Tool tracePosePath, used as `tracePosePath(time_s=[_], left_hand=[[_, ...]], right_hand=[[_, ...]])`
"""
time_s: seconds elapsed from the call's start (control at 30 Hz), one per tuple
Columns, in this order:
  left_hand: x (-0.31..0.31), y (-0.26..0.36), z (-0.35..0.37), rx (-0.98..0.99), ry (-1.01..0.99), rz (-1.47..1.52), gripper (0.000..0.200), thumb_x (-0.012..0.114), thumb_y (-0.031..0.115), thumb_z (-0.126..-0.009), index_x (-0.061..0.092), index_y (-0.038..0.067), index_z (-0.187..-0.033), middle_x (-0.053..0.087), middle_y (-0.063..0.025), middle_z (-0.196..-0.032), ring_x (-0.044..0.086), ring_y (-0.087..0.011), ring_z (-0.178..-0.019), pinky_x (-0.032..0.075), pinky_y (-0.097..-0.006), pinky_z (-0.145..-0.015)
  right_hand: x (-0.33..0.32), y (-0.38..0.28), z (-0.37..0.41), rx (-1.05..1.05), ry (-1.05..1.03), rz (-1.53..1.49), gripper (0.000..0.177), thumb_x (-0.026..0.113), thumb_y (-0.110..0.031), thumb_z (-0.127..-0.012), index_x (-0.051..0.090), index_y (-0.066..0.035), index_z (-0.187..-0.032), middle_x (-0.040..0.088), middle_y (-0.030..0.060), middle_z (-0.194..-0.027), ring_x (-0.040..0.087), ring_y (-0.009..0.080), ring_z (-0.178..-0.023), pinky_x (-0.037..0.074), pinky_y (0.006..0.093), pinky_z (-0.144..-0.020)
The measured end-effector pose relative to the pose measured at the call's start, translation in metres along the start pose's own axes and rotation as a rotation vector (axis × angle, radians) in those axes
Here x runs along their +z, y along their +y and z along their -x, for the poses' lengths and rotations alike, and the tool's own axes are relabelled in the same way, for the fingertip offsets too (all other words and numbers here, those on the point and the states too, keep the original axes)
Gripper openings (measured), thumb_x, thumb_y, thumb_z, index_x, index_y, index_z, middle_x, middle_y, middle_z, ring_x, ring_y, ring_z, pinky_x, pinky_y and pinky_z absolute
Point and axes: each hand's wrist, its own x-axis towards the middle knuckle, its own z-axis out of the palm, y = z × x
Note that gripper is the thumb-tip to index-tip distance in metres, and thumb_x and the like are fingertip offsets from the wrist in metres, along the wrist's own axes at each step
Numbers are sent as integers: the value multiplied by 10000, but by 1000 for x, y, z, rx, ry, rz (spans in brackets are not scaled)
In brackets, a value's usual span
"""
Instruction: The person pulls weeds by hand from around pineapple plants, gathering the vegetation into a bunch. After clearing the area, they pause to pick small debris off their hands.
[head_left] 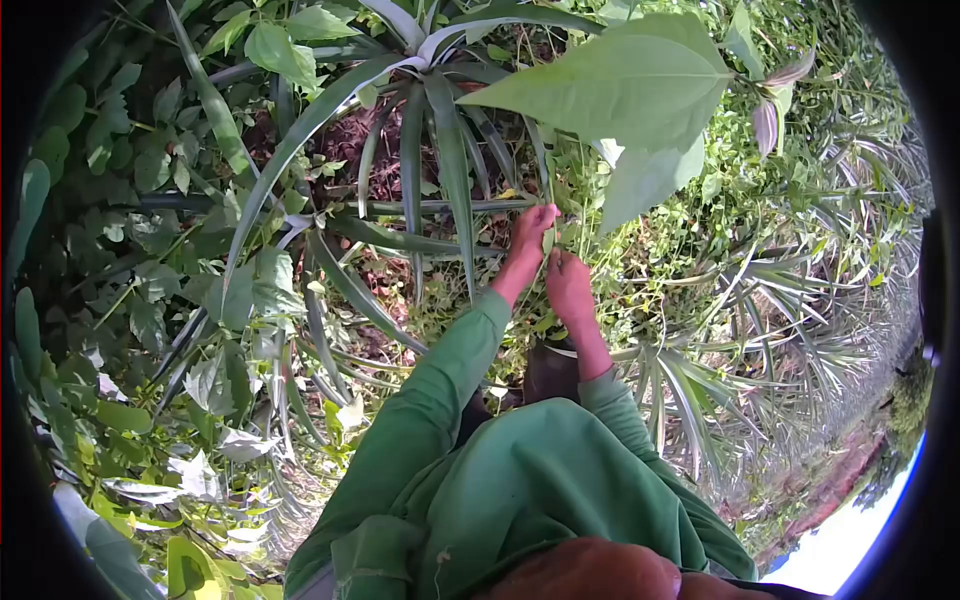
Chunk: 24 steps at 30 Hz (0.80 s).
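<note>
Both hands reach forward from green sleeves into low green weeds. My left hand (pixel 531 235) is closed, its fingers pinched at the edge of the leafy growth near the tips of long, narrow leaves. Just right of it and slightly lower, my right hand (pixel 569 285) is closed too, with its fingers curled at thin stems. What either hand holds is too small to make out. A spiky plant (pixel 430 65) with long grey-green leaves spreads above and left of my hands. The green weeds (pixel 590 240) lie around and beyond my fingers.
A large pointed leaf (pixel 630 85) hangs close to the camera at the upper right. Dense broad-leaved plants (pixel 150 290) fill the left side. More spiky plants (pixel 690 390) stand at the right. A dark boot (pixel 550 373) shows just below my right hand.
</note>
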Motion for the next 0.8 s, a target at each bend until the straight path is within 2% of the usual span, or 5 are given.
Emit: tracePosePath(time_s=[0.07, 0.17, 0.5, 0.57, 0.8], left_hand=[[15, 16, 13, 22, 53, 205, 362, 577, 408, -1047, 576, 46, -1031, 602, -19, -853, 565, -104, -749, 455, -318, -594], [4, -1, 8, 6, 4, 319, 302, 527, 327, -1082, 544, 57, -947, 574, -7, -786, 541, -90, -675, 425, -273, -548], [81, -4, 112, 51, -111, 566, 311, 506, 305, -1094, 584, 53, -930, 558, 16, -720, 511, -80, -616, 424, -242, -574], [81, -5, 143, -23, -94, 87, 279, 504, 310, -1095, 606, 77, -980, 613, 28, -768, 486, -49, -656, 383, -213, -591], [84, -14, 164, 93, -127, 121, 276, 490, 315, -1101, 637, 90, -1038, 630, 40, -857, 540, -26, -741, 408, -202, -646]], right_hand=[[-8, -8, 4, 75, -34, 24, 392, 505, -235, -1036, 655, 98, -891, 649, 359, -809, 664, 517, -820, 520, 558, -744], [4, -4, 12, 27, -67, -39, 405, 490, -230, -1045, 646, 104, -878, 640, 360, -787, 658, 523, -819, 511, 569, -746], [-101, 2, 104, 76, -102, 64, 399, 499, -216, -1048, 635, 93, -837, 628, 334, -755, 629, 528, -768, 481, 572, -723], [-116, 11, 134, 57, -128, 57, 393, 511, -228, -1051, 635, 78, -837, 612, 325, -727, 615, 530, -746, 474, 570, -709], [-134, 1, 167, 104, -124, 154, 338, 522, -231, -1050, 638, 44, -891, 612, 311, -722, 610, 528, -758, 475, 569, -711]])
